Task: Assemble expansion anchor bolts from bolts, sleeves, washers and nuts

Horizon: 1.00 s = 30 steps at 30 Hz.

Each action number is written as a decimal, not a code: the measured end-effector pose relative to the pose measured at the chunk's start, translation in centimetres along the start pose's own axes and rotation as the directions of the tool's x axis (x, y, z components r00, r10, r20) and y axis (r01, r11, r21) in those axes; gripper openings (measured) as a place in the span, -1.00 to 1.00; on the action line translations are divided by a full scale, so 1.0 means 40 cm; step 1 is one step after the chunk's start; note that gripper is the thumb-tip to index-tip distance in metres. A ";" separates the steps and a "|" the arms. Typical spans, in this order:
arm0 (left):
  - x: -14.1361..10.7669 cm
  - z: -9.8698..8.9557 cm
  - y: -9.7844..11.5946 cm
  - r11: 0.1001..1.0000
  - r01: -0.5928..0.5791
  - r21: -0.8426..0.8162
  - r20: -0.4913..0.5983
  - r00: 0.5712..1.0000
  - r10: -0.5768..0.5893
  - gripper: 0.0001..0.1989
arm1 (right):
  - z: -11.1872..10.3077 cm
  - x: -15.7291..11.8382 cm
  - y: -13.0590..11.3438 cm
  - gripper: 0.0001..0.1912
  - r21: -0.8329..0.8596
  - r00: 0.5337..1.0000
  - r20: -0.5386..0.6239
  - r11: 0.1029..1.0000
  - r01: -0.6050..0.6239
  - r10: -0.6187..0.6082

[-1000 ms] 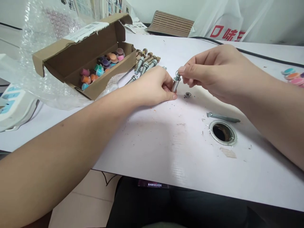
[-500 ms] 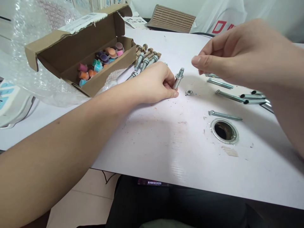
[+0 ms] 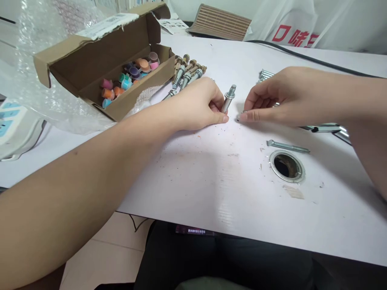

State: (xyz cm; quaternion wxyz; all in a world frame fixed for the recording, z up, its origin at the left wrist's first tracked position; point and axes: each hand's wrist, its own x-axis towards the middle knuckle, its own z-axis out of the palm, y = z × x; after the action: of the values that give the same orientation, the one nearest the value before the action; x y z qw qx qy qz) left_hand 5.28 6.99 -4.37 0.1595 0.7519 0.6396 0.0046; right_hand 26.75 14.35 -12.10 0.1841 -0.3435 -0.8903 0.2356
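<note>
My left hand (image 3: pixel 199 104) rests on the white table (image 3: pixel 211 181) and grips a silver expansion bolt (image 3: pixel 227 100), held tilted with its threaded end up. My right hand (image 3: pixel 281 96) lies low just right of it, thumb and forefinger pinched on a small nut (image 3: pixel 242 113) on the table top. The fingertips hide most of the nut. A bundle of similar bolts (image 3: pixel 187 74) lies behind my left hand.
An open cardboard box (image 3: pixel 90 72) of coloured caps (image 3: pixel 133 74) sits at the back left on bubble wrap (image 3: pixel 45 104). A loose bolt (image 3: pixel 287 146) lies beside a metal-rimmed cable hole (image 3: pixel 286 166). Metal sleeves (image 3: pixel 323 129) lie at the right. A black cable (image 3: pixel 302 56) crosses the back.
My right hand let go of the bolt's top, lifted away, then dropped to the table where the nut lay. My left hand has kept the bolt in place.
</note>
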 end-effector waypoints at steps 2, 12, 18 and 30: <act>0.000 0.001 0.000 1.000 -0.012 0.012 -0.004 1.000 0.012 -0.85 | -0.018 -0.018 -0.037 -0.81 0.101 0.991 -0.129 0.994 -0.030 0.043; 0.005 0.006 -0.006 0.983 -0.108 0.147 0.021 0.994 0.106 -0.81 | 0.005 -0.029 -0.087 -0.82 0.277 0.879 -0.473 0.937 0.214 -0.060; 0.002 0.005 -0.009 0.985 -0.100 0.140 0.004 0.995 0.101 -0.75 | 0.006 -0.025 -0.063 -0.83 0.137 0.871 -0.478 0.970 0.200 -0.113; 0.000 -0.014 -0.023 0.931 -0.157 0.330 -0.038 0.983 0.179 -0.71 | 0.034 0.004 0.002 -0.80 0.407 0.870 -0.479 0.849 0.337 -0.116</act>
State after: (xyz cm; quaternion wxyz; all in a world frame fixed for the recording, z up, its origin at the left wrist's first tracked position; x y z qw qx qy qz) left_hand 4.30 7.25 -4.08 0.0103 0.8192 0.5700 -0.0620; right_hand 26.01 14.12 -13.23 0.4851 -0.2206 -0.7746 0.3406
